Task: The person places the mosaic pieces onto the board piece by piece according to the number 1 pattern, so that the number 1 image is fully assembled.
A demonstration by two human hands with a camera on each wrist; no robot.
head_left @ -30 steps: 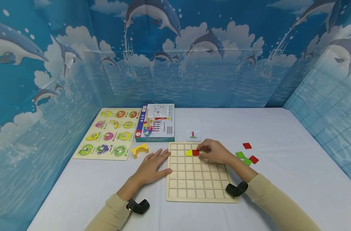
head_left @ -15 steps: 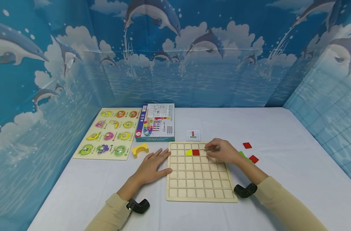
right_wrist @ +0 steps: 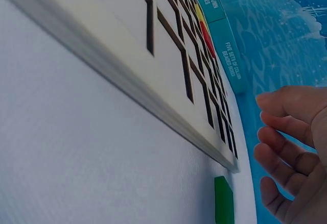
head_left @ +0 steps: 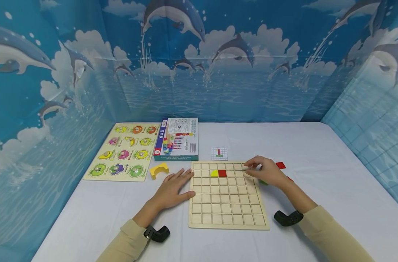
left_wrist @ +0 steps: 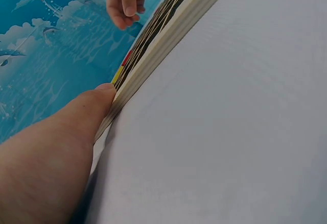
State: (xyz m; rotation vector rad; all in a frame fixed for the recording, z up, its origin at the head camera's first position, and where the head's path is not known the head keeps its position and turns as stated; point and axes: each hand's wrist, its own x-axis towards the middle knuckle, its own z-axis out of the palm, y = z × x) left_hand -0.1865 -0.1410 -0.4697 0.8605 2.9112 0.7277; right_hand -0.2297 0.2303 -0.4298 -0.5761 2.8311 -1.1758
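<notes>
A wooden grid board [head_left: 228, 198] lies flat on the white table. In its second row a yellow piece with a rounded corner [head_left: 214, 173] sits beside a red square tile [head_left: 222, 173]. My left hand [head_left: 174, 191] rests at the board's left edge, fingers spread and fingertips touching it. My right hand [head_left: 266, 171] hovers over the board's upper right edge, fingers loosely bent and holding nothing, as the right wrist view also shows. Below it a green tile [right_wrist: 224, 201] lies just off the board, partly hidden in the head view.
Behind the board lies a small pattern card [head_left: 219, 153]. A boxed bead set [head_left: 176, 140], a fruit puzzle board [head_left: 122, 153] and a yellow arch block [head_left: 159, 170] are at the left. A red tile [head_left: 280, 165] lies at the right, with another partly hidden behind the right arm.
My right hand has moved right, away from the red tile in the grid, toward the loose tiles, which it now partly covers. The left hand has stayed put.
</notes>
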